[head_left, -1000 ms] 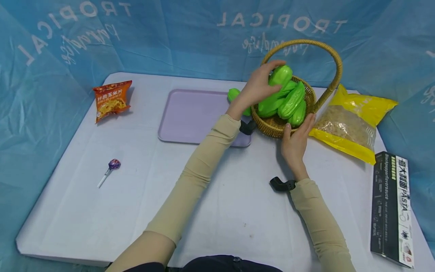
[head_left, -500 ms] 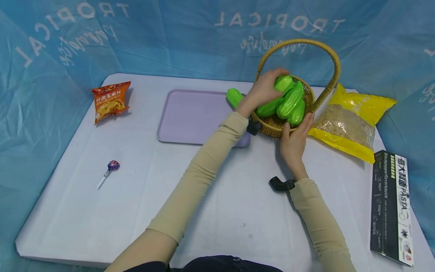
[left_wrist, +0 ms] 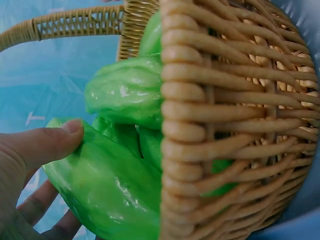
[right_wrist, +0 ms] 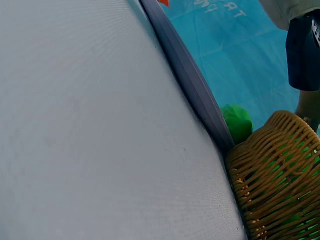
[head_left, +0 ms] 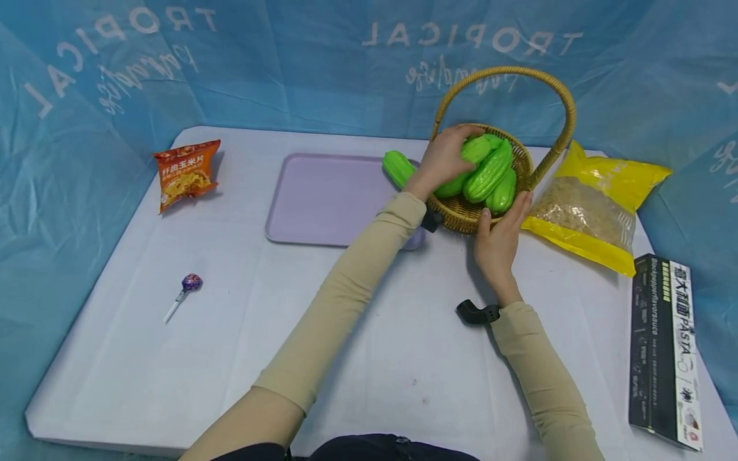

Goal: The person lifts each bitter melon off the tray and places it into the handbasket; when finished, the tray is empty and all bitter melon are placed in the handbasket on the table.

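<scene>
A wicker basket [head_left: 459,221] with a tall arched handle holds several glossy green, ridged, cucumber-shaped vegetables [head_left: 490,171]. My left hand [head_left: 445,160] reaches over its left side. In the left wrist view, the thumb lies on top of one green vegetable [left_wrist: 112,185] and the fingers curl beneath it, at the basket's rim. Fairly straight fingers of my right hand [head_left: 498,246] rest against the basket's near right side, the thumb spread apart. Another green vegetable [head_left: 398,168] lies on the right end of a lilac tray [head_left: 331,198], partly behind my left wrist.
A yellow bag [head_left: 599,205] leans close to the basket's right side, and a black pasta box [head_left: 663,352] lies along the right table edge. An orange snack bag [head_left: 187,174] and a lollipop [head_left: 187,288] are on the left. Blue printed sheeting surrounds the table.
My left hand has come down and slightly back toward the near side with the green vegetable, lowering it among the others in the basket. My right hand stays against the basket.
</scene>
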A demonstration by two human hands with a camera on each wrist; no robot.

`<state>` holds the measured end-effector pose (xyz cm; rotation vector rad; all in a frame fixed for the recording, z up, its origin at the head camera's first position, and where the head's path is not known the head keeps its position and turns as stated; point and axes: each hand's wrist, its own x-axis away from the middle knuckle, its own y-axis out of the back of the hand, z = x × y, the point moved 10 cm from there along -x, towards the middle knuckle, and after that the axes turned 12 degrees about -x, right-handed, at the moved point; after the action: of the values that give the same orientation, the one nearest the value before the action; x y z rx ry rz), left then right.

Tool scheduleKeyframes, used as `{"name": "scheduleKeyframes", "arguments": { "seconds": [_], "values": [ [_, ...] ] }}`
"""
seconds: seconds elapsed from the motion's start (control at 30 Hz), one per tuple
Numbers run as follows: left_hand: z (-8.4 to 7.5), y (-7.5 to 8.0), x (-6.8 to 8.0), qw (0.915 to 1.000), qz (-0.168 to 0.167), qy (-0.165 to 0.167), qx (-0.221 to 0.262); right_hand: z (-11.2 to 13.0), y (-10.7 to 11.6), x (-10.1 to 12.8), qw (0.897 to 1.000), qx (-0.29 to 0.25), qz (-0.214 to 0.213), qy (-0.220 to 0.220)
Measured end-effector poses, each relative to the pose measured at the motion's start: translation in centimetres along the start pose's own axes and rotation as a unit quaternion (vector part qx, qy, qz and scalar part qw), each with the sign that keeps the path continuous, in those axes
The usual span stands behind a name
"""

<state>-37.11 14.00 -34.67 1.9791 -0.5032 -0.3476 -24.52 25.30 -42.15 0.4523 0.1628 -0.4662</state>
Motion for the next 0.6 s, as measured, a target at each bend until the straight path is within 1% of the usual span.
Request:
{"name": "scheduleKeyframes", "arguments": {
  "seconds": [0.2, 0.33, 0.43, 0.6],
  "values": [
    [-0.44, -0.67, -0.19, 0.9988, 0.009, 0.015, -0.046, -0.03, -0.02, 0.03, 1.0, -0.001, 0.001, -0.001],
    [-0.7, -0.63, -0.28, 0.997, -0.009, 0.018, -0.075, -0.09, -0.06, 0.02, 1.0, 0.0, 0.003, -0.002],
    [-0.66, -0.51, -0.33, 0.9954, -0.024, 0.03, -0.088, -0.03, -0.07, 0.0, 1.0, 0.0, 0.004, -0.001],
    [-0.58, -0.74, -0.35, 0.9915, -0.029, 0.052, -0.116, 0.02, -0.03, 0.02, 1.0, 0.006, 0.004, -0.002]
  ]
}}
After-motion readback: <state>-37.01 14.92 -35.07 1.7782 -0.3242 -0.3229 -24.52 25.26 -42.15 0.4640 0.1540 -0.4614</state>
